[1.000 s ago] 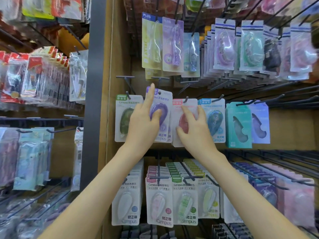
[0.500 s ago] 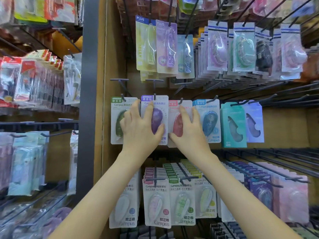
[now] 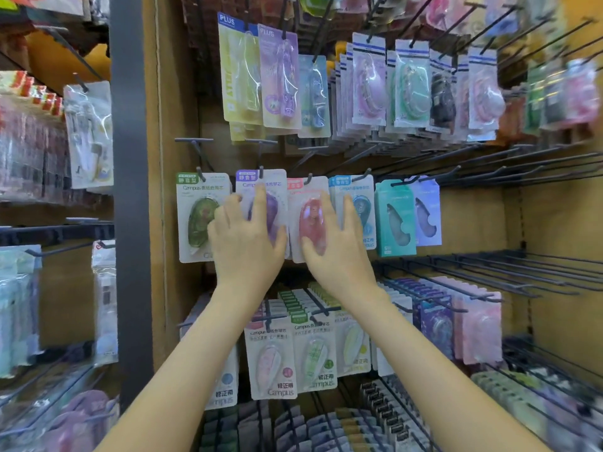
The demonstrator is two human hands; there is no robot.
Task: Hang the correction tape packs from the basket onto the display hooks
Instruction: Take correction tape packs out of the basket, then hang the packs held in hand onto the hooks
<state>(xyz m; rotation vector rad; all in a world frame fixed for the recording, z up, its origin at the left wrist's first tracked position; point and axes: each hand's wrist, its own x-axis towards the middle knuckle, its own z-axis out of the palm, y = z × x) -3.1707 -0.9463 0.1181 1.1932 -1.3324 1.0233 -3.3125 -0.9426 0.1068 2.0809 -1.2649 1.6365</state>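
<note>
Packs (image 3: 195, 223) hang edge to edge — my left hand (image 3: 248, 239) presses flat, fingers straight, on the purple pack (image 3: 277, 190), right hand (image 3: 336, 246) likewise on the red pack (image 3: 310, 220); long hooks (image 3: 554, 164) jut rightward.

Four correction tape packs (image 3: 354, 187) are hanging side by side on the display hooks (image 3: 261, 172).

The green pack (image 3: 199, 220) is hanging at the left end of the row, followed by the purple pack (image 3: 277, 189), the red pack (image 3: 310, 220) and the blue pack (image 3: 362, 203). Each is a white card with a coloured tab at the top and an oval dispenser under a clear blister, and each is sitting upright on its own dark hook with its edges meeting its neighbours'. I am laying my left hand (image 3: 248, 243) flat over the purple pack, its outer fingers reaching the green one. I am pressing my right hand (image 3: 336, 249) flat on the red pack, its outer fingers lying over the blue pack's left edge.
</note>
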